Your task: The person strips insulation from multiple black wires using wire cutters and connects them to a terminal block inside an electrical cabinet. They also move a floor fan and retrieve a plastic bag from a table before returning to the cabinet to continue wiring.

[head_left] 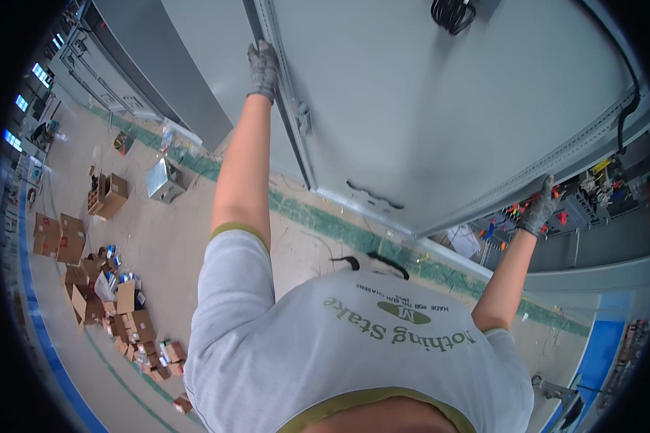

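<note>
A big grey metal cabinet door [440, 137] stands in front of me, with perforated strips along its inner edges. My left hand [263, 71], in a grey work glove, is closed on the door's left edge, high up with the arm stretched out. Below it a small latch fitting [304, 117] sits on that edge. My right hand [538, 211], gloved too, is at the door's opposite edge, closed against it; part of its fingers is hidden. A coiled black cable [453, 14] hangs on the door's face.
Beyond my right hand, an open cabinet shows wiring and components [592, 191]. More grey cabinet panels [166, 58] stand at the left. Cardboard boxes [133, 325] and a metal box [165, 180] lie on the floor, which has a green stripe [332, 227]. A blue strip [605, 339] runs at right.
</note>
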A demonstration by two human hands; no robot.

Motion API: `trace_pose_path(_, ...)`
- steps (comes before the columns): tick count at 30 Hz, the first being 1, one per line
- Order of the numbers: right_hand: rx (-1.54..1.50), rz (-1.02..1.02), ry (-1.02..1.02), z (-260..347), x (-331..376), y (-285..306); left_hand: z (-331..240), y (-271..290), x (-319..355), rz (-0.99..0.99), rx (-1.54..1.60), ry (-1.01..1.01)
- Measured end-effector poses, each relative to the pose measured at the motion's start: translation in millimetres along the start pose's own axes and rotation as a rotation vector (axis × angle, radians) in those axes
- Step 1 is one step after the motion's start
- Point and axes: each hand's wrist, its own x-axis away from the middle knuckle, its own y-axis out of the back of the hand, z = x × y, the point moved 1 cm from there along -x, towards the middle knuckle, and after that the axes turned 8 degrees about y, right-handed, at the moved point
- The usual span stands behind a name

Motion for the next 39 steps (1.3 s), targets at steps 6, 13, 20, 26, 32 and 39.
trace_pose_path(6, 0.002, 0.023, -0.187, 2.5, -3.2, 9.1, 60.0, 22.4, -58.6, -0.087, -0.122, -0.017)
trace_pose_path(13, -0.048, -0.028, -0.128, -7.0, -8.4, -1.4, 83.0, 62.4, -108.2, -0.143, -0.003, 0.039)
trace_pose_path(20, -0.040, -0.026, -0.113, -19.2, -14.3, 7.5, 53.9, 51.6, -33.3, -0.151, 0.061, -0.009)
trace_pose_path(26, -0.068, 0.021, -0.096, -7.8, -12.2, 6.4, 27.5, 43.2, 5.4, -0.057, 0.018, -0.003)
trace_pose_path(32, 0.195, 0.056, -0.125, -0.3, -11.7, 23.5, 41.3, 45.4, -6.1, 0.084, 0.114, -0.091)
trace_pose_path(39, 0.516, 0.160, -0.108, -29.9, 98.4, 135.2, 81.0, 69.6, -6.1, 0.014, -0.021, 0.017)
